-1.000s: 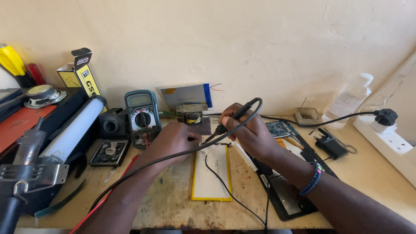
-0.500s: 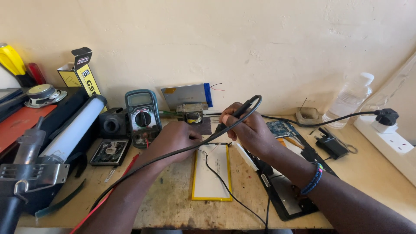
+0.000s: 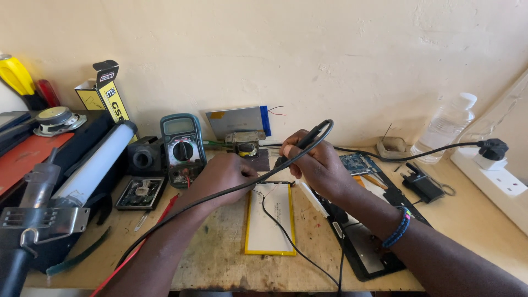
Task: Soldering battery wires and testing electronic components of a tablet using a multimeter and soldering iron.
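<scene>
My right hand grips a black soldering iron like a pen, its tip pointed down at the top edge of a flat white battery pack with yellow edging. My left hand rests on the bench beside that top edge, fingers curled and pinching something small I cannot make out. The iron's black cord loops over my left forearm. Thin black wires run from the pack toward the front edge.
A green multimeter leans behind my left hand, a small transformer and a silver flat cell beyond it. An opened tablet lies at right, with a plug adapter, water bottle and power strip. A white tube lamp lies left.
</scene>
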